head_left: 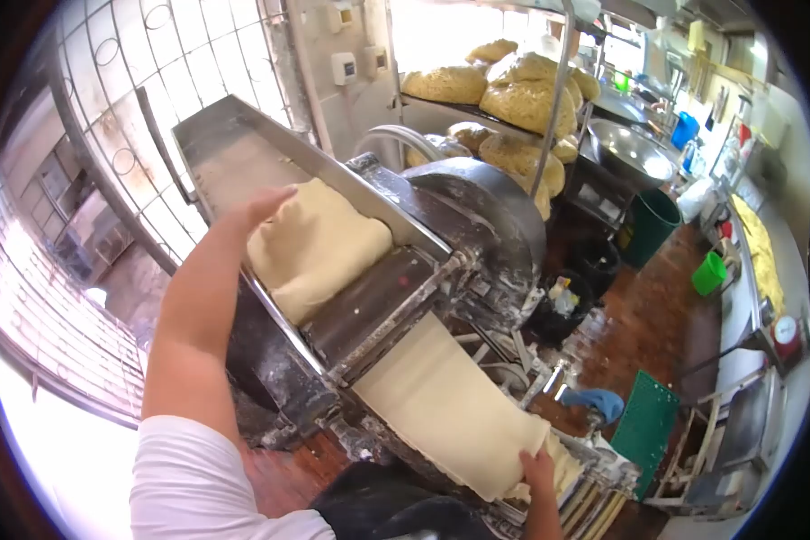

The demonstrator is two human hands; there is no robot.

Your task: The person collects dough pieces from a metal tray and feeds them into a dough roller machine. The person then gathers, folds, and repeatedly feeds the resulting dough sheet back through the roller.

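A thick folded slab of pale dough [324, 247] lies in the sloping metal tray [243, 171] of a dough sheeter. My left hand [265, 207] grips the slab's upper left edge, its fingers partly hidden against the dough. Below the rollers, a smooth flat dough sheet [441, 400] comes down out of the machine. At the lower end of that sheet, my right hand [538, 470] has its fingers closed on the edge, where the dough bunches into folds.
The machine's large round housing [486, 198] stands right of the tray. Behind it, big dough mounds [531, 94] sit on a rack. On the red floor are a dark green bin [650, 225] and a green board [646, 427]. A long counter [738, 297] runs along the right.
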